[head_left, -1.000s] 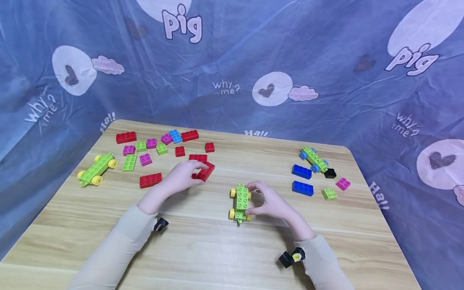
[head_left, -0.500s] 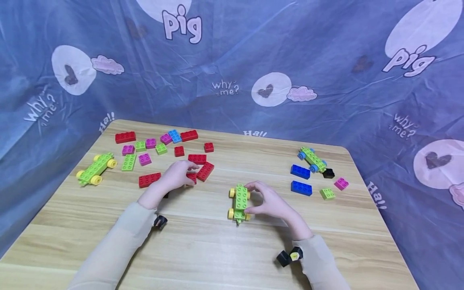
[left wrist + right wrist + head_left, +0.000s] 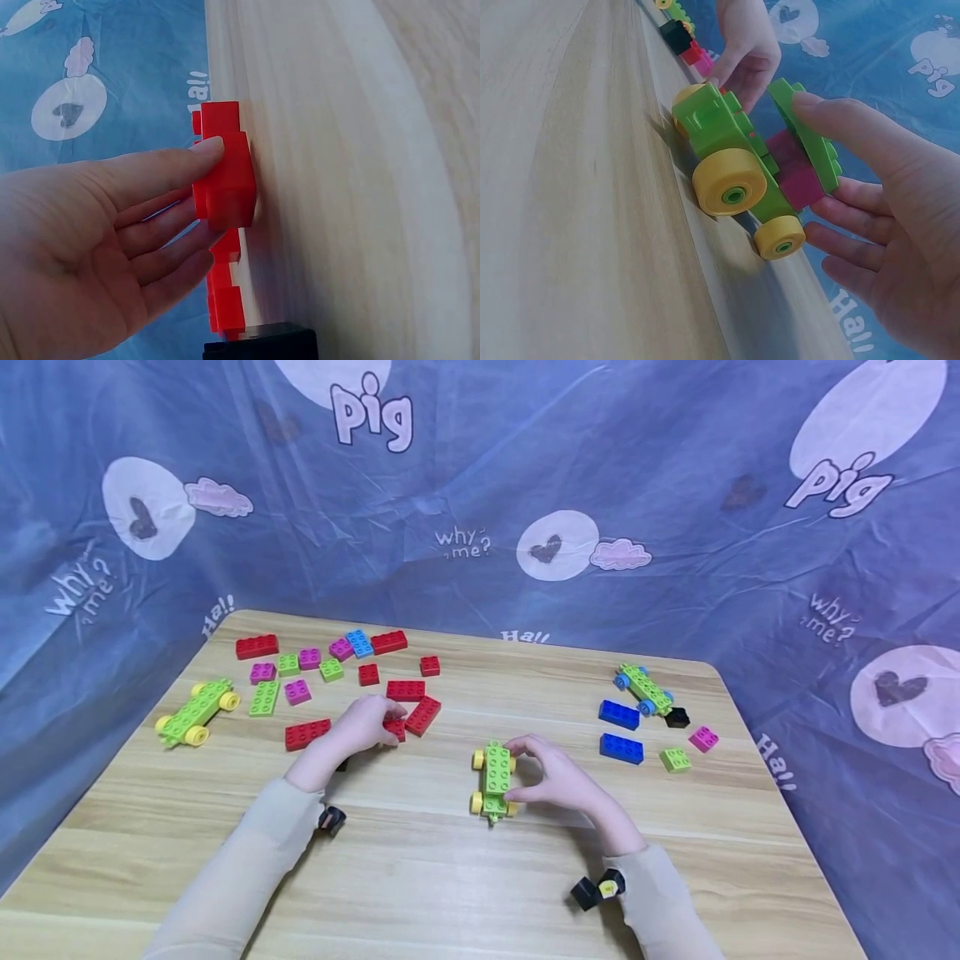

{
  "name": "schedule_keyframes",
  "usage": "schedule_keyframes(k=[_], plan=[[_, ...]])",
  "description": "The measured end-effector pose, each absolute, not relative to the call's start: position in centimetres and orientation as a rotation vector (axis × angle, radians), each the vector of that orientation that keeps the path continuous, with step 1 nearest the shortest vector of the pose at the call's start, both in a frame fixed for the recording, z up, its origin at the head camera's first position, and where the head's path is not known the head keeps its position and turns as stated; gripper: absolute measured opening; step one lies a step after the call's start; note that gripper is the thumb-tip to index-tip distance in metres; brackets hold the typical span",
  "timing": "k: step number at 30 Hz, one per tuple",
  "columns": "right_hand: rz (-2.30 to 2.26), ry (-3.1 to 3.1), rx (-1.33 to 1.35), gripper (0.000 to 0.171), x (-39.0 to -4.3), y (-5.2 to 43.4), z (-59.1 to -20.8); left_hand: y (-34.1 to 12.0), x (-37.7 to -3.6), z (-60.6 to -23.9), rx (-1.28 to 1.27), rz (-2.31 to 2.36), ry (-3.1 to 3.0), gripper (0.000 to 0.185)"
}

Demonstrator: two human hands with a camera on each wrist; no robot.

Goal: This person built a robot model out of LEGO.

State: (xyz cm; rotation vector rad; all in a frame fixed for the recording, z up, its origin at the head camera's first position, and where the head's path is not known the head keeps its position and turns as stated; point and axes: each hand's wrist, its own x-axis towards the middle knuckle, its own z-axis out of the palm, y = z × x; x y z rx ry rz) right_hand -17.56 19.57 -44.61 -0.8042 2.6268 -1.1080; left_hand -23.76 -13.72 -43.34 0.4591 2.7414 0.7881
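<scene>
Left hand [image 3: 365, 725] pulled back onto small red brick [image 3: 225, 176]; right hand [image 3: 553, 774] unmoved.

The head view is bright and evenly lit, with soft light that seems to come from above and in front. The pale wooden table [image 3: 465, 868] shows only faint, short shadows, and no hard glare. The wide lens bends the scene at its edges, so the crinkled blue printed cloth backdrop [image 3: 675, 485] curves outward and softens slightly in the corners. The left wrist view is brighter, the wood washed nearly white toward the right, with the left hand [image 3: 97, 247] close and a little soft. In the right wrist view the near table is blurred, and the green wheeled brick car with yellow wheels [image 3: 735, 161] casts a small dark shadow.
</scene>
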Motion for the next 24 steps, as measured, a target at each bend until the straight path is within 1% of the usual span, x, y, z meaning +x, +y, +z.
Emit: schedule_keyframes(k=[14, 24], plan=[[-1.118, 2.608, -0.800, 0.069, -17.5, 19.5, -44.5, -13.9, -23.6, -43.3, 0.443, 0.765, 2.745, 0.047], [-1.127, 2.608, -0.818, 0.069, -17.5, 19.6, -44.6, -13.7, -22.9, -41.5, 0.503, 0.817, 2.781, 0.045]])
